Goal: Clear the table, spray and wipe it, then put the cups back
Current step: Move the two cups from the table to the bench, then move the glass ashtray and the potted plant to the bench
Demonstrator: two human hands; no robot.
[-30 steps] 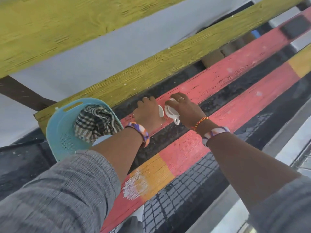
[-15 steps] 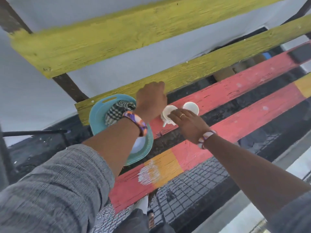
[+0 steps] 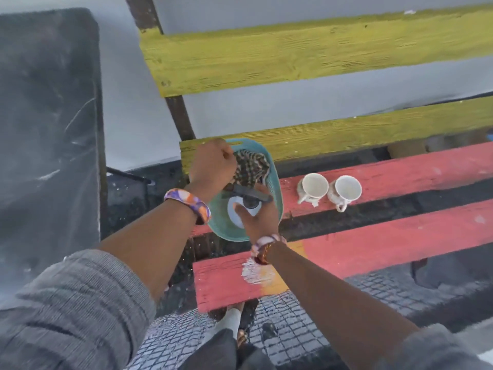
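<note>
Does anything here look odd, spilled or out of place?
A white smear marks the near red plank, like worn paint or residue. The two cups stand upright on the far red plank; nothing looks spilled.

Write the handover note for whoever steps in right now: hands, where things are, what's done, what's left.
Left hand: fingers curled on the checked cloth in the teal basket.
Right hand: reaching into the same basket at the spray bottle; grip not clear.
Two white cups stand upright, side by side, on the red plank right of the basket.
Done: cups are on the table, so the wipe appears finished, though that cannot be confirmed.
Left: judging by the hands, likely only dealing with cloth and bottle.
</note>
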